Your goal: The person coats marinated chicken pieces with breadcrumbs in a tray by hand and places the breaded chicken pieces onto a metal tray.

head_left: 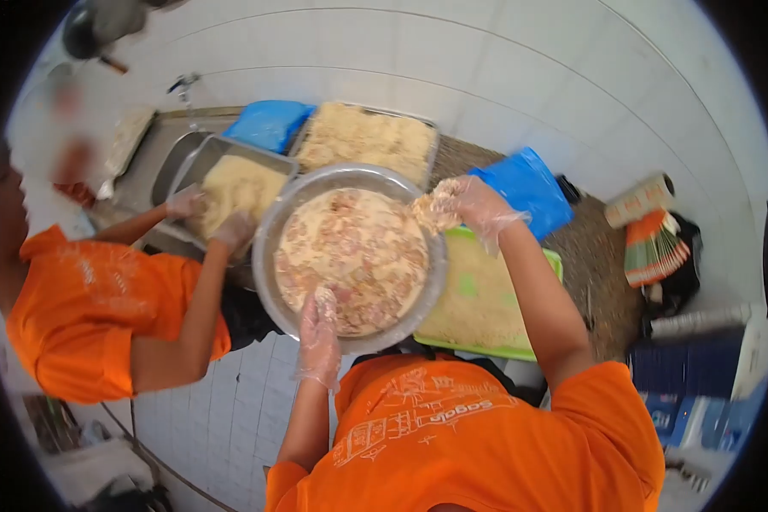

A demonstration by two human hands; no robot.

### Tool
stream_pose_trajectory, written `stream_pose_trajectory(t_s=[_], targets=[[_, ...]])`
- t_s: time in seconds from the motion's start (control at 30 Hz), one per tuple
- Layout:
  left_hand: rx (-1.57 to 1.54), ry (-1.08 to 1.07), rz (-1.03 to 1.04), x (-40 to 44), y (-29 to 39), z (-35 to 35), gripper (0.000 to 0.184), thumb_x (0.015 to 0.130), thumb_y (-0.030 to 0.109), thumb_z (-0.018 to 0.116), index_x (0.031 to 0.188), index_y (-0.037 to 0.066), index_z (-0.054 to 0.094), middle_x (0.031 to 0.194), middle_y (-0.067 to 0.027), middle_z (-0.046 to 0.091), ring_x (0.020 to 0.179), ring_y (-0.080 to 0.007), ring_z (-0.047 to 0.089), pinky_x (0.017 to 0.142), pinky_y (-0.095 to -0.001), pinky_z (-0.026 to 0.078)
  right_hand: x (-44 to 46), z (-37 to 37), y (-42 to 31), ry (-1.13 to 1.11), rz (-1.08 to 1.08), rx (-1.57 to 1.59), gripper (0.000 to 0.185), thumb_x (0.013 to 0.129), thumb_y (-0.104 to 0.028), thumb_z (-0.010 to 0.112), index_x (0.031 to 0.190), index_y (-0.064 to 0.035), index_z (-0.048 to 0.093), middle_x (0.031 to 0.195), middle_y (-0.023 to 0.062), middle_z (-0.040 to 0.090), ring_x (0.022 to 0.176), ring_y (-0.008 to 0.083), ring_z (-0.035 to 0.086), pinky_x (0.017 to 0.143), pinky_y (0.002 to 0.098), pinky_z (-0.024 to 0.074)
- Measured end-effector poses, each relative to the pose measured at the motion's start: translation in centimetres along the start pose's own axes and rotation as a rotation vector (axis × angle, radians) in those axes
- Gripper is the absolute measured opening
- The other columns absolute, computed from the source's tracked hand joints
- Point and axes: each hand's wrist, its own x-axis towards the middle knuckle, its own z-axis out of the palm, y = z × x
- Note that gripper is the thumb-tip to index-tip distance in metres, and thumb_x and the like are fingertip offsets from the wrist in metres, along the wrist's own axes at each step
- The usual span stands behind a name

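Observation:
A large round metal bowl (269,282) holds pieces of raw meat in a creamy batter (350,247). My left hand (319,333), in a clear plastic glove smeared with batter, lies over the bowl's near rim with its fingers stretched out. Beyond the bowl's right rim, my right hand (484,207), gloved too, grips a crumb-coated piece of meat (435,207). Below that hand, partly covered by the bowl, is a green tray (551,264) with a layer of breadcrumbs (478,299).
At left, a co-worker in an orange shirt (102,299) has both gloved hands in a metal pan (183,171) of crumbs. A tray of coated pieces (367,141) stands behind the bowl. Blue plastic bags (269,124) lie along the tiled wall, with a plastic roll (640,200) at right.

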Motion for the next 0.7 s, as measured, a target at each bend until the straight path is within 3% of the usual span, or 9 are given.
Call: stream_pose_trajectory(t_s=[0.2,0.27,0.3,0.37,0.4,0.47,0.5,0.63,0.7], targets=[[0.055,-0.443,0.074,-1.0,-0.8,7.4,0.036,0.106,0.030,0.053,0.132,0.006,0.057,0.116,-0.0097,0.068,0.107,-0.0178,0.062,0.094,-0.0342,0.048,-9.7,-6.7,8.1,0.297,0.130,0.053,0.017,0.083,-0.018,0.074,0.090,-0.0026,0.072,0.077,0.0031,0.066,0.070,0.0131,0.062,0.062,0.0319,0.0509],[0.138,-0.752,0.207,-0.6,-3.1,10.7,0.038,0.102,0.030,0.056,0.132,0.006,0.056,0.121,-0.0142,0.067,0.115,-0.0270,0.063,0.100,-0.0399,0.048,-11.0,-6.9,12.7,0.499,0.136,-0.097,0.021,0.082,-0.018,0.072,0.092,0.0006,0.072,0.077,0.0087,0.070,0.067,0.0193,0.065,0.062,0.0367,0.0525],[0.143,-0.766,0.204,-0.7,-3.7,13.0,0.038,0.102,0.030,0.056,0.132,0.006,0.056,0.121,-0.0142,0.067,0.115,-0.0270,0.063,0.100,-0.0399,0.048,-9.8,-7.2,16.4,0.536,0.144,-0.496,0.026,0.082,-0.017,0.070,0.097,0.0044,0.071,0.090,0.0192,0.073,0.080,0.0317,0.070,0.072,0.0424,0.0541],[0.900,-0.836,0.156,-0.8,-5.3,17.2,0.051,0.100,0.032,0.058,0.142,0.006,0.050,0.141,-0.0219,0.055,0.131,-0.0354,0.052,0.112,-0.0486,0.038,-11.1,-6.0,17.3,0.467,0.092,-0.462,0.030,0.083,-0.018,0.070,0.101,0.0052,0.070,0.099,0.0229,0.072,0.090,0.0363,0.069,0.078,0.0440,0.0535],[0.905,-0.847,0.159,0.2,-9.3,18.3,0.051,0.100,0.032,0.058,0.142,0.006,0.050,0.141,-0.0219,0.055,0.131,-0.0354,0.052,0.112,-0.0486,0.038,-11.9,-5.5,17.7,0.387,0.025,-0.436,0.034,0.083,-0.020,0.069,0.105,0.0060,0.069,0.107,0.0265,0.070,0.100,0.0409,0.068,0.085,0.0455,0.0529],[0.849,-0.470,0.495,3.2,-18.1,20.3,0.067,0.099,0.035,0.055,0.152,-0.001,0.035,0.159,-0.0266,0.031,0.149,-0.0388,0.028,0.123,-0.0498,0.019,-14.5,-5.7,18.1,0.429,0.127,-0.529,0.041,0.082,-0.022,0.071,0.111,0.0066,0.065,0.111,0.0281,0.068,0.105,0.0411,0.066,0.090,0.0452,0.0516],[1.079,-0.448,0.457,4.0,-17.9,20.2,0.073,0.099,0.034,0.052,0.155,-0.007,0.027,0.166,-0.0253,0.014,0.154,-0.0365,0.013,0.127,-0.0434,0.007,-15.9,-5.9,18.4,0.464,0.226,-0.624,0.049,0.081,-0.024,0.073,0.118,0.0073,0.062,0.115,0.0296,0.066,0.110,0.0414,0.064,0.095,0.0450,0.0504],[1.309,-0.826,0.563,1.8,-15.1,18.5,0.070,0.097,0.033,0.056,0.152,-0.005,0.035,0.161,-0.0254,0.028,0.151,-0.0365,0.024,0.126,-0.0423,0.016,-21.9,-3.8,22.7,0.394,0.447,-0.693,0.085,0.075,-0.034,0.081,0.140,0.0094,0.047,0.131,0.0340,0.057,0.123,0.0427,0.058,0.104,0.0442,0.0468],[1.420,-0.845,0.446,-1.2,-11.2,19.7,0.067,0.095,0.029,0.057,0.150,-0.005,0.038,0.156,-0.0255,0.035,0.148,-0.0361,0.030,0.123,-0.0429,0.023,-23.4,-0.6,24.3,0.543,0.218,-0.833,0.089,0.071,-0.036,0.085,0.140,0.0075,0.047,0.128,0.0340,0.058,0.122,0.0433,0.058,0.104,0.0446,0.0464]])
